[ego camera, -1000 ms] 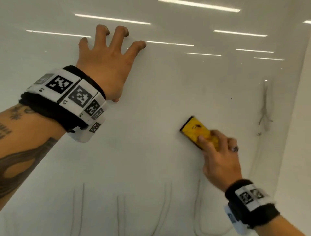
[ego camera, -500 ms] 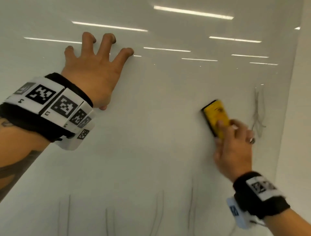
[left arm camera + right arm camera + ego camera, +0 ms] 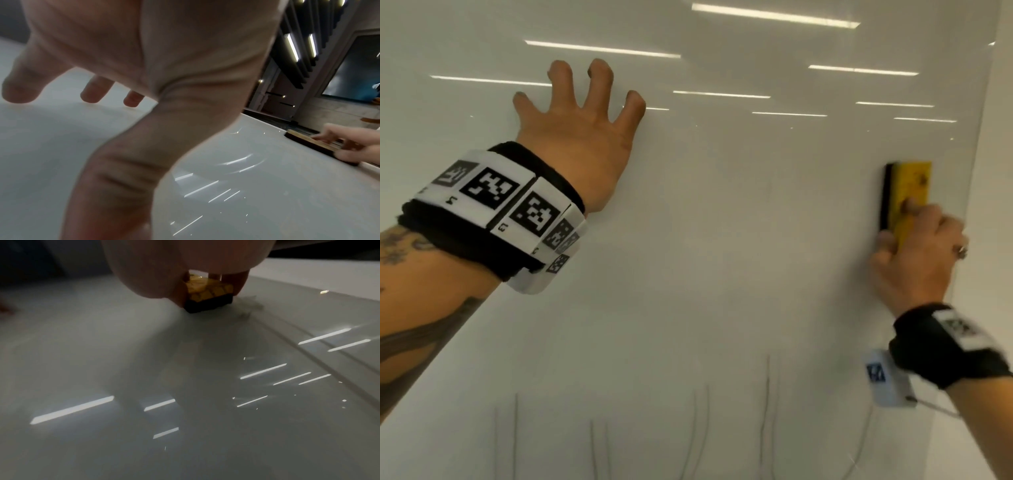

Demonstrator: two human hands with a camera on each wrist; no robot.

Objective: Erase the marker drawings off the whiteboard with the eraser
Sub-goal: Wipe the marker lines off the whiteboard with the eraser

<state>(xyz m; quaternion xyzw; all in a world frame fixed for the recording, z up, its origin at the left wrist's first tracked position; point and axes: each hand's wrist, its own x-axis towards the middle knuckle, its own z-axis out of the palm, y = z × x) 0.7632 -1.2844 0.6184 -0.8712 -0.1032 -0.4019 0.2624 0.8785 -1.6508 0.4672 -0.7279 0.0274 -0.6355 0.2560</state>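
A glossy whiteboard (image 3: 722, 240) fills the head view. My right hand (image 3: 914, 260) grips a yellow eraser (image 3: 907, 192) with a black felt base and presses it flat on the board near its right edge. In the right wrist view the eraser (image 3: 207, 295) sits pinched between thumb and fingers, with a grey smudge (image 3: 251, 305) beside it. My left hand (image 3: 582, 137) is braced on the board at upper left, fingers spread, only the fingertips touching. Thin grey marker lines (image 3: 698, 431) run vertically along the board's lower part.
The board's right edge (image 3: 976, 171) meets a plain white wall just right of the eraser. Ceiling lights reflect as bright streaks (image 3: 602, 49) across the board. In the left wrist view a dark doorway and slatted panel (image 3: 298, 48) lie beyond the board's edge.
My right hand has swept the eraser rightward and slightly up over the scribble near the right edge, which no longer shows. The left hand stays braced in place.
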